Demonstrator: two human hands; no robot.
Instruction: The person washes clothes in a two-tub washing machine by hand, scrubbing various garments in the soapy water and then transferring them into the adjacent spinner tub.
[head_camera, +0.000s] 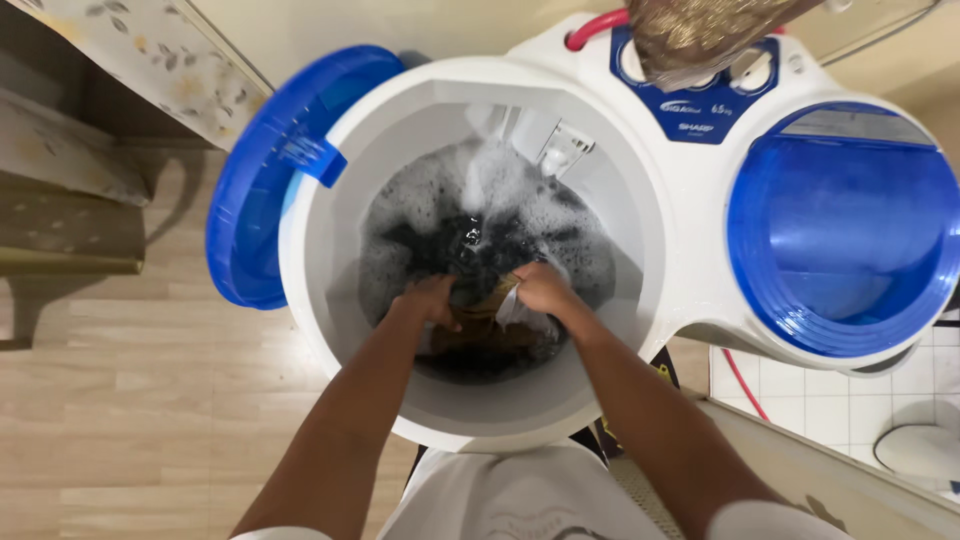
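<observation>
I look down into the round white wash tub of a twin-tub washing machine. It holds dark water topped with soap foam. Both my arms reach into it. My left hand and my right hand each grip a wet brown cloth at the water's near side. The cloth bunches between the hands and is partly under the water.
The tub's blue lid stands open at the left. A closed blue spinner lid is at the right. A control panel with white knobs lies at the back, under a shiny brown bag. Wooden floor left, white tiles right.
</observation>
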